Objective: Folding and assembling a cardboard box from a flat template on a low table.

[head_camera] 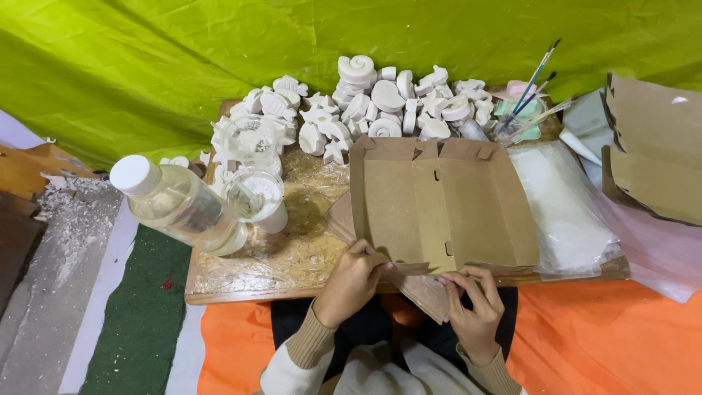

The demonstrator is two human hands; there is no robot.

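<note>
The left hand (352, 280) and right hand (474, 300) pinch the near edge of the flat brown cardboard box blank (442, 205), likely light, bendable and best gripped along its fold lines.

White plaster figures (365, 110) crowd the board's (292, 267) far edge, beside a clear bottle (183, 205) and paintbrushes (530, 84).
</note>
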